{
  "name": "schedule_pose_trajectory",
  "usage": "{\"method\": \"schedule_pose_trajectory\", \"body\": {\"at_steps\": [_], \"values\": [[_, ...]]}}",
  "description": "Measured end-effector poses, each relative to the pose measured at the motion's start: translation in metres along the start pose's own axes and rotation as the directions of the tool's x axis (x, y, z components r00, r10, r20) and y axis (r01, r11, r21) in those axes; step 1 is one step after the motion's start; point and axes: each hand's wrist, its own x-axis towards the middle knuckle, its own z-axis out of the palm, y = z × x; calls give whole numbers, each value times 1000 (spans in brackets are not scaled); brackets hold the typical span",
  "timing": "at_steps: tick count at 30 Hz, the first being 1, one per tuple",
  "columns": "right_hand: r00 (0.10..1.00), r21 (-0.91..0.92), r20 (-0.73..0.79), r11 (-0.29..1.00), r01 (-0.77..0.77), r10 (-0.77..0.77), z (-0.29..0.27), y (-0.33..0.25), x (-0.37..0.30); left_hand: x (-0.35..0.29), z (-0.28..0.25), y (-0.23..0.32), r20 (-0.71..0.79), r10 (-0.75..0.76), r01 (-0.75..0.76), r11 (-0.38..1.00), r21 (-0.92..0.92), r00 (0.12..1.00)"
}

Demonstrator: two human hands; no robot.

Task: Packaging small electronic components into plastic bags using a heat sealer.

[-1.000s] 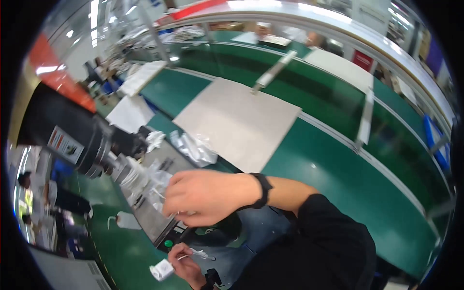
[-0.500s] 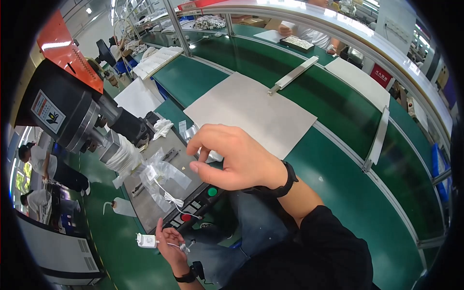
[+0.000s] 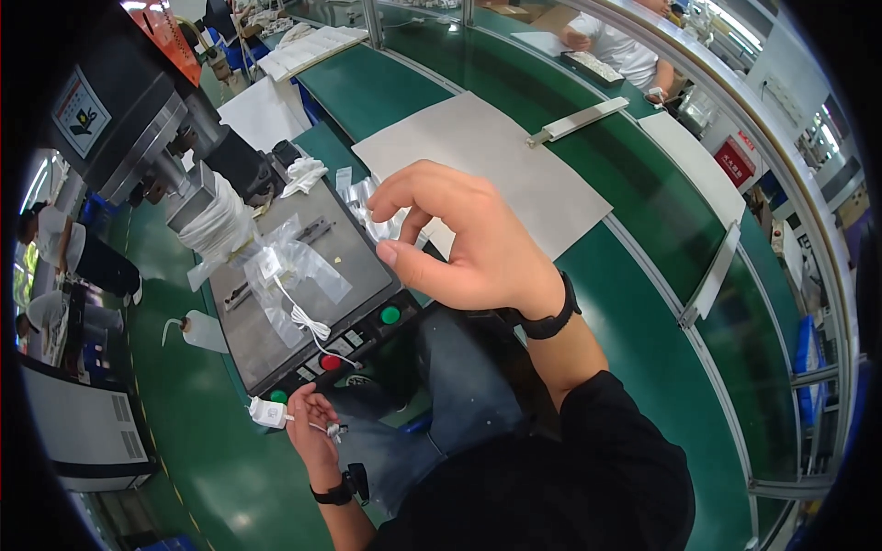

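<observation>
My left hand [image 3: 314, 424] is low at the front left, beside the press table's front edge. Its curled fingers grip a white plug-in power adapter [image 3: 268, 412] by its cable end, and a bundled cable [image 3: 333, 430] hangs out by the palm. My right hand [image 3: 469, 241] hovers over the table's right corner, thumb and fingers apart, nothing between them. Left of it, on the press table [image 3: 363, 275], another white adapter [image 3: 270, 265] lies on clear plastic film [image 3: 322, 278] under the press head, its coiled white cable [image 3: 310, 321] trailing to the front edge.
The press head [image 3: 207, 216], wrapped in white material, stands over the table. Green buttons [image 3: 390, 315] and a red button [image 3: 330, 363] line its front. A grey sheet [image 3: 496, 165] covers part of the green bench. A white bottle [image 3: 204, 331] stands at left; a co-worker [image 3: 625, 46] sits opposite.
The whole view has shifted, so the press and bench appear higher. My right hand has moved slightly right and away from me, still open. My left hand keeps the adapter near the front edge.
</observation>
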Motion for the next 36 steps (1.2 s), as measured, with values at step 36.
{"method": "schedule_pose_trajectory", "body": {"at_steps": [36], "values": [[768,-152,501,914,-375,399,250,166,62,-42,-47,-12,53,-19,29,981,-193,998]]}}
